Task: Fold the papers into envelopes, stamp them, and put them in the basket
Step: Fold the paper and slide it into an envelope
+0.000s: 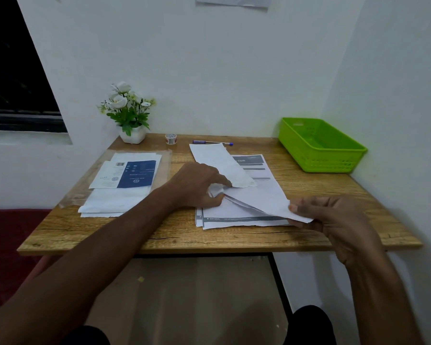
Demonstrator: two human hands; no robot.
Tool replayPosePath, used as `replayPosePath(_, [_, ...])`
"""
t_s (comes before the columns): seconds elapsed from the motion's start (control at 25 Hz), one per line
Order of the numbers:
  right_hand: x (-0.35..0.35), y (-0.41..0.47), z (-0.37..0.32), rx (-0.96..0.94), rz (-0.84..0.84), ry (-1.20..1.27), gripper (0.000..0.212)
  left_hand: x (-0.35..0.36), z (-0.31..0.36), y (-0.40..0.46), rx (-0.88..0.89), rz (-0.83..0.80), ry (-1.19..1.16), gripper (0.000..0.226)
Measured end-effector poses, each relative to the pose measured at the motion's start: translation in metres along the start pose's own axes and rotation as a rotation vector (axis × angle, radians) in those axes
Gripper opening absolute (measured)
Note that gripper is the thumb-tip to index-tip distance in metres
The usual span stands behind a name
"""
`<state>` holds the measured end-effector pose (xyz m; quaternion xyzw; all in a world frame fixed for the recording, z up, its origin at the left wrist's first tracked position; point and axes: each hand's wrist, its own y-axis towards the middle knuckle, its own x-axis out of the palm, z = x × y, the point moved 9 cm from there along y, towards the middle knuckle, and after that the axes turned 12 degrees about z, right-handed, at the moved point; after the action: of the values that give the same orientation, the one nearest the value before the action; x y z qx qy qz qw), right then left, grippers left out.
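With the left hand [199, 186] pinching one end and the right hand [334, 217] the other of the half-folded white paper sheet [256, 197], well left of the empty green plastic basket [319, 148], uneven pull could skew or tear the crease.

Soft, even indoor light from above – the white wall [222, 70] reads slightly bluish and shadows stay faint. The window [13, 70] is black. Wide-angle bending curves the edges – the forearms near the bottom look soft
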<state>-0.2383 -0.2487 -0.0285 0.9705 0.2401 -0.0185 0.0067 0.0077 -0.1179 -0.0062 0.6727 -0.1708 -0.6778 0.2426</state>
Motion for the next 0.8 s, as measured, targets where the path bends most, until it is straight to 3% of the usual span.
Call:
replayPosePath(0.2, [0.015, -0.011, -0.003, -0.112, 0.003, -0.214, 0.075, -0.004, 0.003, -0.001, -0.011, 0.008, -0.047, 0.041])
replayPosePath(0.4, [0.029, -0.016, 0.012, -0.035, -0.205, -0.264, 0.116, -0.015, 0.005, -0.002, -0.048, 0.074, -0.074, 0.036])
replayPosePath(0.48, [0.036, -0.019, 0.015, 0.004, -0.272, -0.205, 0.114, -0.018, 0.006, -0.002, -0.053, 0.096, -0.051, 0.036])
replayPosePath(0.68, [0.043, -0.013, 0.01, 0.013, -0.349, -0.117, 0.066, -0.019, 0.002, 0.0, -0.08, 0.081, -0.045, 0.03])
replayPosePath(0.8, [0.052, -0.007, 0.006, 0.008, -0.377, -0.082, 0.058, -0.018, -0.002, 0.0, -0.09, 0.073, -0.071, 0.023])
